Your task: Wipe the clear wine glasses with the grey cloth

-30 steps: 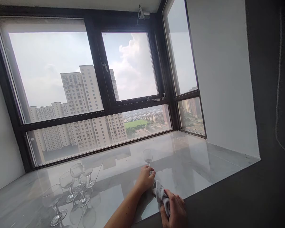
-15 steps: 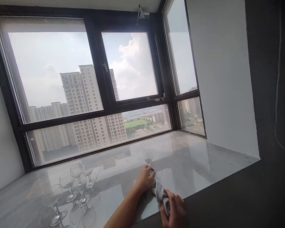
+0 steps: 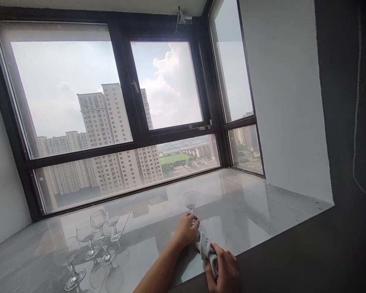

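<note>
Toward the back of the glossy tiled sill (image 3: 140, 228), a clear stemmed glass (image 3: 189, 200) stands upright. My left hand (image 3: 187, 228) has its fingers closed around the lower stem and base of this glass. Nearer the front edge, my right hand (image 3: 224, 266) grips a bunched grey cloth (image 3: 205, 248). The cloth's upper end sits just below my left hand, and part of it is hidden by my right fingers.
Several more stemmed glasses (image 3: 76, 260) stand close together on the left of the sill. A dark-framed window (image 3: 134, 142) rises behind. A white wall (image 3: 289, 101) borders the right side, and a thin cord (image 3: 356, 134) hangs at far right.
</note>
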